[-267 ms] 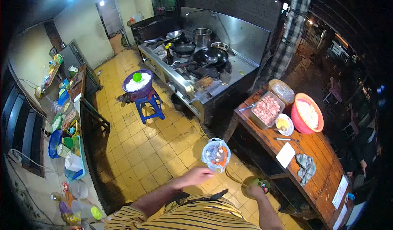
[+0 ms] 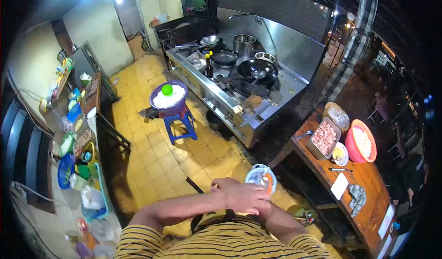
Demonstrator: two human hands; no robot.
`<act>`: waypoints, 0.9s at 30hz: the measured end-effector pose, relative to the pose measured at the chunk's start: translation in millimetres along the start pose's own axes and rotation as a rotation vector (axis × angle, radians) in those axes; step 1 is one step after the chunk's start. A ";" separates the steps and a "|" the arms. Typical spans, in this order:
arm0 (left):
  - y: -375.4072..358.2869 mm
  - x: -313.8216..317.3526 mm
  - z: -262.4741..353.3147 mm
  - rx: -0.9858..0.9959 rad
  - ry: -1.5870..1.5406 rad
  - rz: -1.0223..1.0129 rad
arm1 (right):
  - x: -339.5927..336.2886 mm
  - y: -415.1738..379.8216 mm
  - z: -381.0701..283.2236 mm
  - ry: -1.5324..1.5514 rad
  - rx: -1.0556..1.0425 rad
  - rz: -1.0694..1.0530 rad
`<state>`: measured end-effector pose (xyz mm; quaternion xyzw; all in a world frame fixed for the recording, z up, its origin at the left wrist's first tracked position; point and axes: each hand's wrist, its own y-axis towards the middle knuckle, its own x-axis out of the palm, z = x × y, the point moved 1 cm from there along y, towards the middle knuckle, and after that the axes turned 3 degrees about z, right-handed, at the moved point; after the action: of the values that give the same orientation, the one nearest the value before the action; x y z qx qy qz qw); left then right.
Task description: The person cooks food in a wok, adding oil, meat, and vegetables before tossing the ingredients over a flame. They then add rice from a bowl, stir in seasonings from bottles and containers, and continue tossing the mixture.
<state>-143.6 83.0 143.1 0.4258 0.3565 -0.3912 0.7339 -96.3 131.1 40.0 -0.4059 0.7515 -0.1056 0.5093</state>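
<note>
My left hand (image 2: 244, 196) reaches across my waist from the left. It overlaps my right hand (image 2: 263, 207), which comes in from the lower right and is mostly hidden beneath it. The fingers look bent in close together, and what lies in them is covered. A dark strap (image 2: 195, 185) sticks out to the left of the hands, and more dark cloth shows at my waist against the yellow striped shirt (image 2: 225, 240). Just beyond the hands is a light-blue-rimmed bucket (image 2: 274, 180) with orange and white bits inside, partly covered by my left hand.
To the right, a wooden table (image 2: 368, 199) bears a tray of pinkish meat (image 2: 324, 138) and a red basin (image 2: 354, 152). A stove (image 2: 290, 93) with woks stands ahead. A purple basin (image 2: 159, 103) of white food sits on a blue stool (image 2: 182, 129). Cluttered counter (image 2: 115, 215) at left.
My left hand has swung right, onto my right hand. My right hand, earlier lower right with a thin brownish strap near it, has come in to my waist. The scene has shifted rightward.
</note>
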 end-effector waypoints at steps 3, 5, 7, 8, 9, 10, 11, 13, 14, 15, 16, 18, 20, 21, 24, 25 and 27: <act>-47.7 -43.8 -38.4 -0.095 -0.034 -0.151 | -10.7 37.9 -46.2 0.195 -0.202 0.034; -59.9 -54.2 -64.7 -0.028 0.071 -0.098 | -22.0 63.6 -62.3 0.311 -0.321 0.058; -56.7 -69.5 -94.5 0.196 0.037 0.106 | -44.0 93.3 -66.9 0.406 -0.437 0.088; -58.2 -76.8 -111.4 0.134 -0.022 0.091 | -54.3 108.0 -66.3 0.454 -0.491 0.100; -59.3 -84.5 -129.6 0.075 -0.082 0.072 | -65.6 122.9 -64.2 0.505 -0.545 0.114; -65.6 -96.0 -153.7 -0.017 -0.081 0.003 | -77.9 138.3 -59.5 0.557 -0.595 0.136; -71.0 -108.9 -173.8 -0.001 -0.090 -0.004 | -91.0 154.4 -52.9 0.611 -0.644 0.161; -82.8 -139.5 -219.0 -0.266 -0.008 -0.024 | -121.4 188.5 -42.2 0.719 -0.752 0.209; -92.5 -151.0 -248.0 -0.276 0.023 0.070 | -139.7 206.7 -39.1 0.772 -0.811 0.228; -105.6 -158.5 -276.5 -0.288 0.051 0.166 | -157.2 222.7 -35.8 0.825 -0.868 0.247; -124.9 -166.3 -301.2 -0.432 0.093 0.117 | -187.1 243.7 -33.3 0.478 -0.613 0.286; -171.8 -181.3 -346.4 -0.731 0.120 0.127 | -267.5 271.1 -18.5 0.348 -0.095 0.478; -226.3 -175.4 -377.5 -1.026 0.020 0.332 | -303.1 337.6 65.1 0.412 -0.063 1.162; -253.0 -164.8 -391.5 -1.155 -0.059 0.479 | -337.6 351.4 89.9 0.643 0.118 1.115; -357.4 -98.7 -436.2 -1.587 -0.427 0.748 | -367.4 424.2 155.1 1.502 0.349 0.933; -391.5 -72.4 -448.4 -1.676 -0.597 0.846 | -381.1 434.6 161.9 1.779 0.379 0.634; -446.5 -35.2 -464.9 -1.895 -0.814 0.678 | -387.1 469.2 180.9 1.793 0.308 0.638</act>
<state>-639.5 364.7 -159.4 -0.3994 0.1075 0.1543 0.8973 -119.2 759.1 -48.3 0.1204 0.9141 -0.3305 -0.2019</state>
